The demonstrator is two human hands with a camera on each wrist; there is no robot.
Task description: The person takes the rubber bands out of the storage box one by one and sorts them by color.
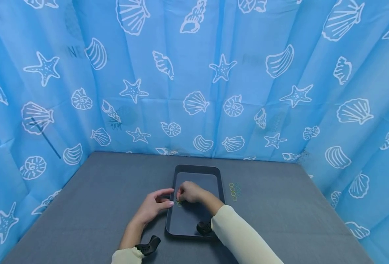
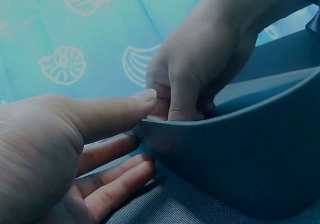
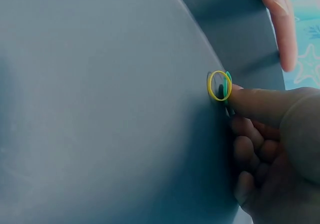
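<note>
A dark grey rectangular tray lies in the middle of the table. Inside it, near the left wall, my right hand reaches down with its fingers drawn together. The right wrist view shows a thin green ring at the thumb tip, seen nearly edge-on and pinched there. A thin yellow ring is right beside it, overlapping it in that view. My left hand is at the tray's left side. Its thumb touches the rim, while the other fingers stretch loosely outside the wall.
To the right of the tray, several yellow rings lie in a column on the grey cloth. Several green rings form another column beside them. A blue curtain with white shell prints hangs behind the table and along its sides.
</note>
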